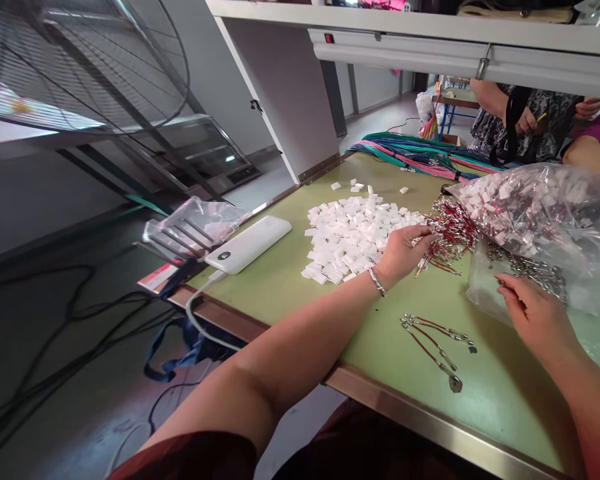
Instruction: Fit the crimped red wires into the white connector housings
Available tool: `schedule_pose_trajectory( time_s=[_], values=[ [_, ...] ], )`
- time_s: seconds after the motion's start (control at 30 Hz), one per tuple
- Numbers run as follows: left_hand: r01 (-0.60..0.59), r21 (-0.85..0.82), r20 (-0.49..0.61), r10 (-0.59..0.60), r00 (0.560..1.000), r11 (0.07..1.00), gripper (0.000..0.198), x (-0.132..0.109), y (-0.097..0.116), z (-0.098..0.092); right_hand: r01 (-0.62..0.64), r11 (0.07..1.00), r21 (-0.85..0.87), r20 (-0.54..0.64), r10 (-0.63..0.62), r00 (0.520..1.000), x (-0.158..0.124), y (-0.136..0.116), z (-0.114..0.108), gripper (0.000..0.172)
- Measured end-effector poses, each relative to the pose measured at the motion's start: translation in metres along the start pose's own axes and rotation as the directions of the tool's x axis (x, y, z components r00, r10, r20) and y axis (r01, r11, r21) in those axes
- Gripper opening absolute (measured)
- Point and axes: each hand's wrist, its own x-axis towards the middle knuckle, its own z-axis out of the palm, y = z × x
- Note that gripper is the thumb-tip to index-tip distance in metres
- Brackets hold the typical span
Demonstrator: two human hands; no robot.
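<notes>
My left hand [405, 253], wearing a bracelet, reaches to the near-left edge of a pile of short red wires [453, 227] with metal ends. Its fingers are pinched together on a red wire there, partly hidden by the hand. At the right, my right hand [537, 313] pinches a small dark metal part [499, 283] between thumb and forefinger, beside an open clear bag [485, 280] of loose metal parts [540, 273]. Several red wires with metal terminals [430, 340] lie on the green tabletop between my hands, small dark metal pieces at their near ends.
White plastic housings [350, 233] are heaped left of the wires. A white power bank [253, 243] with a cable lies at the table's left edge. A large clear bag [540, 200] stands at the right; bundled cables [410, 157] lie behind. A fan [80, 67] and co-workers are nearby.
</notes>
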Motion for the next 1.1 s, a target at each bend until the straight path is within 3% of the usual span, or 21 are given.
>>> schedule_pose_trajectory(
  time_s=[0.1,0.17,0.27,0.3,0.33,0.4,0.5,0.6,0.67,0.73,0.9,1.03,1.1],
  values=[
    [-0.012,0.051,0.102,0.007,0.995,0.999,0.018,0.000,0.005,-0.001,-0.006,1.000,-0.001,0.001,0.006,1.000,0.001,-0.001,0.001,0.026],
    [-0.151,0.140,0.251,0.113,0.961,0.979,0.022,-0.002,0.007,0.001,-0.012,1.000,-0.003,0.003,0.012,1.000,0.002,-0.002,0.001,0.026],
    [-0.427,0.137,0.512,0.305,0.803,0.894,0.022,-0.006,0.008,0.007,-0.004,1.000,-0.005,0.014,0.005,1.000,0.002,-0.003,0.002,0.026],
    [-0.470,0.097,0.545,0.348,0.763,0.877,0.021,-0.008,0.007,0.009,0.000,1.000,-0.005,0.022,0.000,1.000,0.003,-0.003,0.002,0.026],
    [-0.475,0.053,0.548,0.372,0.749,0.878,0.022,-0.009,0.007,0.011,0.001,1.000,-0.003,0.033,-0.001,0.999,0.003,-0.003,0.002,0.026],
    [-0.397,-0.015,0.482,0.355,0.801,0.918,0.022,-0.011,0.007,0.012,-0.014,1.000,0.010,0.046,0.013,0.999,0.003,-0.004,0.001,0.027],
    [-0.156,-0.132,0.299,0.189,0.935,0.979,0.021,-0.011,0.012,0.007,-0.109,0.989,0.103,0.050,0.104,0.993,0.002,-0.006,-0.001,0.027],
    [0.041,-0.292,0.129,-0.003,0.992,0.956,0.018,-0.005,0.019,-0.001,-0.250,0.942,0.222,0.089,0.236,0.968,0.001,-0.008,-0.003,0.023],
    [0.109,-0.393,0.055,-0.095,0.994,0.913,0.016,0.000,0.019,-0.005,-0.276,0.931,0.238,0.110,0.256,0.960,0.000,-0.009,-0.002,0.019],
    [0.174,-0.498,0.055,-0.169,0.984,0.850,0.014,0.004,0.015,-0.006,-0.222,0.952,0.210,0.122,0.200,0.972,0.000,-0.009,-0.001,0.017],
    [0.362,-0.540,0.322,-0.210,0.923,0.760,0.006,0.004,0.006,-0.003,-0.065,0.992,0.104,0.179,0.046,0.983,0.000,-0.011,0.002,0.020],
    [0.350,-0.684,0.241,-0.254,0.937,0.640,0.007,0.004,0.008,-0.005,-0.031,0.995,0.096,0.163,0.015,0.986,0.000,-0.011,0.002,0.022],
    [0.413,-0.740,0.244,-0.360,0.900,0.531,0.006,0.005,0.007,-0.008,-0.022,0.994,0.107,0.136,0.007,0.991,0.000,-0.011,0.002,0.023]
  ],
)
